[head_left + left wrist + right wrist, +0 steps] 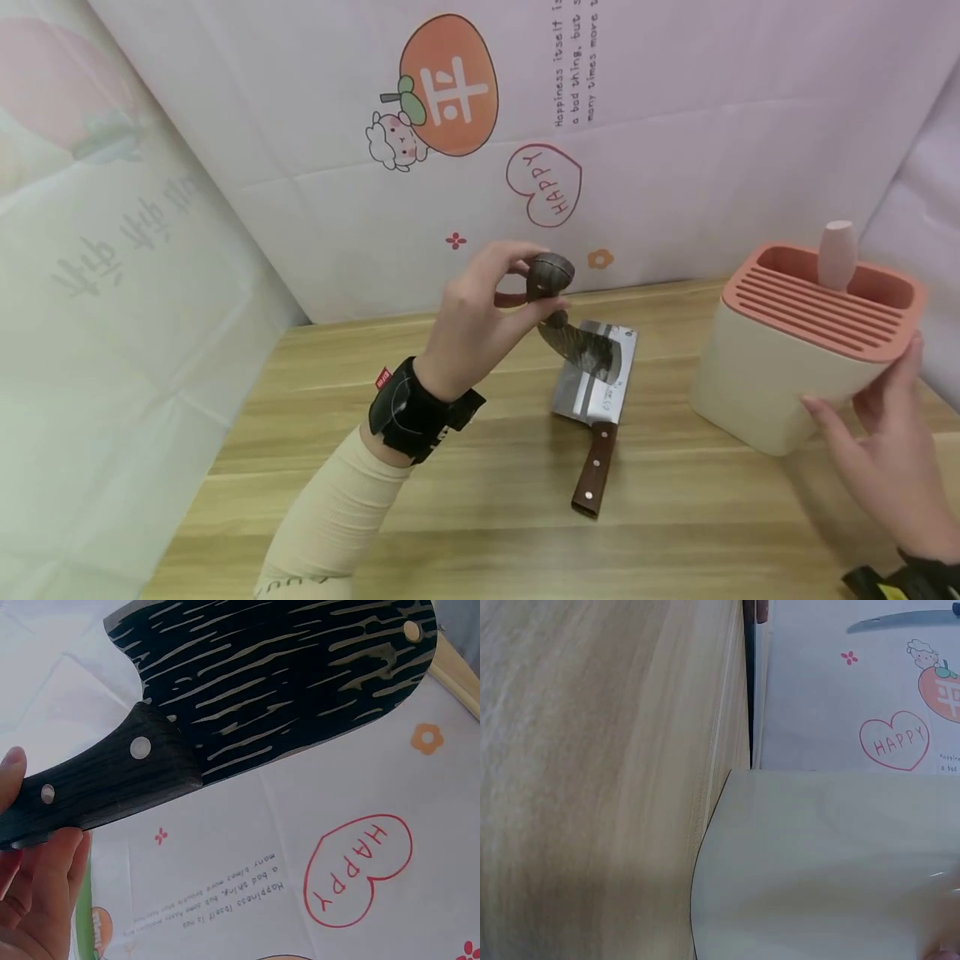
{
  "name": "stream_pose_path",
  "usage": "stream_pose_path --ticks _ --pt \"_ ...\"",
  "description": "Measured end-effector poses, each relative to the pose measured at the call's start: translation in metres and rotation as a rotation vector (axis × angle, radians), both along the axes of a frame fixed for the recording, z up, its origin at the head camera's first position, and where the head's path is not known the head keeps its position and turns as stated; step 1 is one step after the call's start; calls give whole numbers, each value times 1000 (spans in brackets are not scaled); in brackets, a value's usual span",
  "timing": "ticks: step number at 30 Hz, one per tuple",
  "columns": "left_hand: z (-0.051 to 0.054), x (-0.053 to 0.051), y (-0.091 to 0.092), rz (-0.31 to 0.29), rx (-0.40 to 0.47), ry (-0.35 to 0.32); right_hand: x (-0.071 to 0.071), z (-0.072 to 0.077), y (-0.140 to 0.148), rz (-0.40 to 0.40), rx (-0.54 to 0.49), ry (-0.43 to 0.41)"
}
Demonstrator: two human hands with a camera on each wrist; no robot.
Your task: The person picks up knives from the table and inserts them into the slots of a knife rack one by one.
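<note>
My left hand point(480, 317) pinches the dark wooden handle point(97, 780) of a cleaver with a dark, streak-patterned blade point(285, 675). In the head view this cleaver's blade point(585, 350) slants down to the right, above a second cleaver. That second cleaver lies on the table, with a shiny blade and a brown riveted handle point(595, 471). At the right, my right hand point(892, 442) grips the lower right corner of a cream knife block point(772, 375), thumb in front. Its fingers behind the block are partly hidden. The block's cream wall point(817, 847) fills the lower right wrist view.
The block's orange top is slotted, and a pale pink handle point(836, 254) stands up from its rear opening. Wood-grain table point(465, 517) runs back to a printed white cloth point(300, 125), which hangs behind and along the left side.
</note>
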State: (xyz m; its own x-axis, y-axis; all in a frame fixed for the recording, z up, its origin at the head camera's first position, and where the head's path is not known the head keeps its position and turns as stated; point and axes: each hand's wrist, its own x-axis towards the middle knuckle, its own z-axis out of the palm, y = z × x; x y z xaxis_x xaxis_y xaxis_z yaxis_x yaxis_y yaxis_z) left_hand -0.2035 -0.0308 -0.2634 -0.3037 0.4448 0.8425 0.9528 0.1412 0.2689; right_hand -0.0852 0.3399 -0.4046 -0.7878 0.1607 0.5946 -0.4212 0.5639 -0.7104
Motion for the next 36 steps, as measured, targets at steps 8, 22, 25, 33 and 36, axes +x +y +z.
stream_pose_path --ticks 8,22,25,33,36 --pt "17 1 9 37 124 -100 -1 -1 0 13 -17 11" --pt "34 -5 30 -9 365 -229 -1 -4 1 17 -30 21" --pt "42 -6 37 -37 404 -261 0 -3 1 15 -16 30" --pt "64 -3 57 -92 450 -328 0 -2 3 35 6 48" --pt "70 -1 67 -106 453 -348 0 -2 3 34 11 49"
